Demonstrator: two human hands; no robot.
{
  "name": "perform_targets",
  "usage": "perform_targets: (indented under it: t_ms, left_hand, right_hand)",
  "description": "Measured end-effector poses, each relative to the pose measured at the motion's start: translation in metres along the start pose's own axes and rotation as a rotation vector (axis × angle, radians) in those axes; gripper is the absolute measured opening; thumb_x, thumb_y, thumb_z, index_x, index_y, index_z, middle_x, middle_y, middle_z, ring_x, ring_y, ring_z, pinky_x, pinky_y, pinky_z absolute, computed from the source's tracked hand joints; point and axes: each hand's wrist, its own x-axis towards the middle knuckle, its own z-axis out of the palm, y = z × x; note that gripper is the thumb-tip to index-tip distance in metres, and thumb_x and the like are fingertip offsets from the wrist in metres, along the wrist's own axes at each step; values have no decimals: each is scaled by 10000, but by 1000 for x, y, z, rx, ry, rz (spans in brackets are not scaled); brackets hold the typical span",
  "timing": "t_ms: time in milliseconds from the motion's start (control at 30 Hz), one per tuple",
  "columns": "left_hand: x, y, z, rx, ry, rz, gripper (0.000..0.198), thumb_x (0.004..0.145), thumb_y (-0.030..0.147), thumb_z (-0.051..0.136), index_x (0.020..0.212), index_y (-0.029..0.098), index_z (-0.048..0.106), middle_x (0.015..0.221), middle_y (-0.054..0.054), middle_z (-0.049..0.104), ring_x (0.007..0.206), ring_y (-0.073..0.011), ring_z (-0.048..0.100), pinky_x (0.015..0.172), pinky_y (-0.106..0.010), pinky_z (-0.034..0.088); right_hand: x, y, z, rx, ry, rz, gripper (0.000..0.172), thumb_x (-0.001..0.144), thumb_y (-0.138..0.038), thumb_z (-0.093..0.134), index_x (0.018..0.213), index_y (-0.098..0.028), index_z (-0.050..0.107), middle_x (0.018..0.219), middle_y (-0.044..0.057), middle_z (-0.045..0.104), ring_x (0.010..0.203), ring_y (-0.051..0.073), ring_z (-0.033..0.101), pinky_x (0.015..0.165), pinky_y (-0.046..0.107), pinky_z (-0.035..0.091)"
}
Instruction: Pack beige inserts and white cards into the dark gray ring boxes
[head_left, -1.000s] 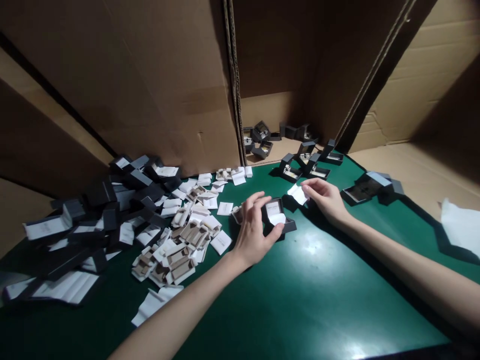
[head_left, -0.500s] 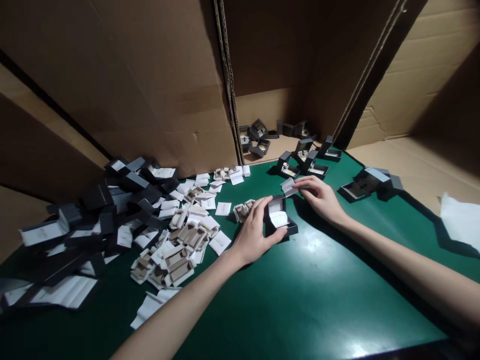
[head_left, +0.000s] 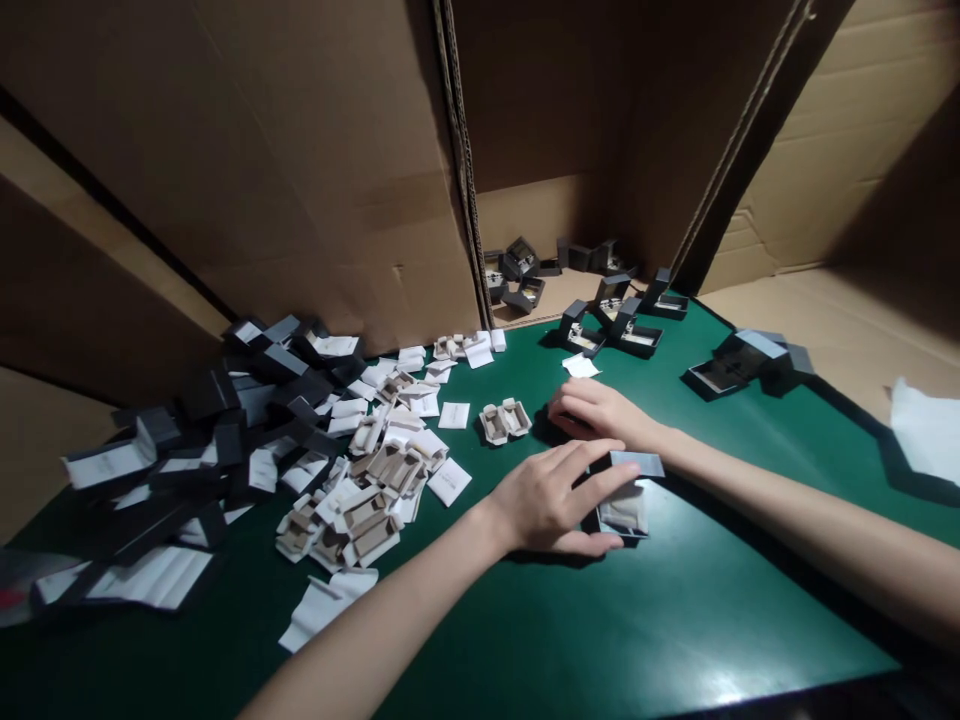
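Note:
My left hand [head_left: 551, 498] grips a small dark hinged box [head_left: 624, 505] that stands open on the green table top [head_left: 675, 620], with fingers over its left side and the thumb under its near edge. A pale pad shows inside the box. My right hand [head_left: 594, 411] lies low on the table just behind it, fingers stretched to the left and holding nothing. Its fingertips are a short way right of a beige cardboard insert [head_left: 505, 420]. A white card [head_left: 580, 366] lies loose on the table behind my right hand.
A heap of dark boxes [head_left: 225, 410] and white cards and beige inserts [head_left: 375, 470] fills the left. More open boxes [head_left: 615, 325] stand at the back, others [head_left: 742, 362] at the right. Cardboard walls [head_left: 315, 170] enclose the back. White paper [head_left: 926, 430] lies at the far right.
My left hand has drawn the open box nearer and to the right. My right hand has let go of the white card, now lying on the table, and moved down and left.

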Motion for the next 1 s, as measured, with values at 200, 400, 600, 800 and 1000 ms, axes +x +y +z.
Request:
perform_targets:
  t_ms: [200, 400, 600, 800, 1000]
  left_hand:
    - [1, 1, 7, 32, 32, 101, 621, 861, 536, 474, 1298, 103, 393, 1213, -181, 522, 1110, -265, 558, 912, -381, 517]
    - [1, 0, 4, 8, 68, 36, 652, 833, 521, 521, 1310, 95, 392, 1175, -179, 522, 1084, -278, 559, 907, -404, 515]
    - [2, 0, -1, -100, -6, -109, 644, 844, 449, 545, 1357, 135, 314, 1294, -175, 454, 1224, -280, 469, 992, -412, 467]
    - [3, 1, -6, -179, -43, -248, 661, 848, 433, 562, 1379, 161, 278, 1331, -172, 415, 1245, -279, 450, 996, -405, 461]
    - [2, -2, -11, -327, -31, -420, 693, 802, 473, 620, 1373, 207, 330, 1314, -133, 437, 1200, -273, 486, 1002, -408, 445]
  right_hand:
    - [27, -25, 7, -4, -167, -174, 250, 966, -293, 396, 993, -163, 608, 815, 61, 602, 780, 180, 526, 712, 335, 454]
    - [51, -20, 29, 25, -88, -40, 386, 938, -279, 445, 1308, -168, 449, 1230, 138, 560, 1105, 247, 520, 887, 434, 460]
    - [60, 15, 42, 77, 47, 52, 268, 887, -190, 469, 1147, -162, 532, 1161, 131, 592, 1054, 237, 547, 890, 410, 471]
    - [88, 55, 52, -115, 81, 109, 372, 801, -56, 436, 1154, -132, 527, 1284, 164, 523, 1153, 285, 477, 939, 456, 410]
    - [93, 66, 57, -94, 77, 198, 293, 835, -106, 448, 1107, -116, 556, 1157, 172, 565, 1055, 276, 506, 899, 410, 423]
